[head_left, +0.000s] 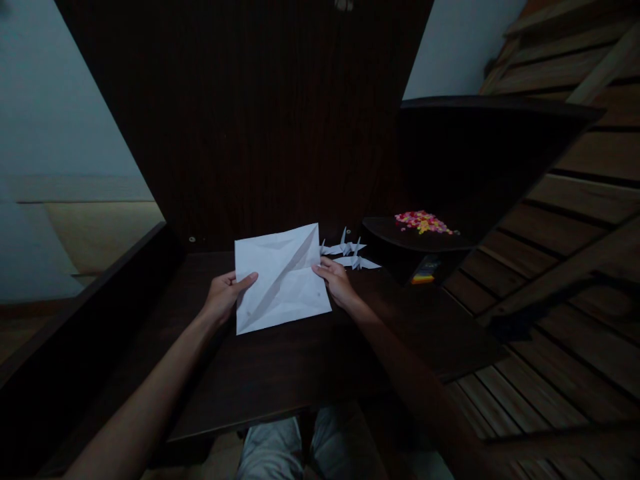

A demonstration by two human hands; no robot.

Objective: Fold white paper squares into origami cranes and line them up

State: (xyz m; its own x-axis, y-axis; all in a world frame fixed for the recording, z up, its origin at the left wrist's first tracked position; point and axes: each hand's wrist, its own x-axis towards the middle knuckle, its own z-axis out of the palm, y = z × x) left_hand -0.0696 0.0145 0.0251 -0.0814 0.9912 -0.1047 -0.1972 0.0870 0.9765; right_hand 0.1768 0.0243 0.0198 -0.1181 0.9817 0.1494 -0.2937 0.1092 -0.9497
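Observation:
A white sheet of paper [283, 277], roughly square, is held up above the dark desk. One diagonal crease and several fainter fold lines cross it. My left hand [225, 293] grips its left edge, thumb on the front face and fingers behind. On the right edge my right hand [336, 280] pinches it the same way, its other fingers mostly hidden behind the sheet. Just past my right hand, folded white paper cranes [357, 261] stand on the desk, partly covered by the sheet and hand.
A dark wooden desk [280, 373] has a tall back panel [260, 120] and a raised left side [90, 320]. At right, a small shelf [380, 230] bears a pile of pink, red and yellow bits [423, 222]. Below it sits a small yellow-edged item [425, 270]. Wooden slats [575, 267] flank the right.

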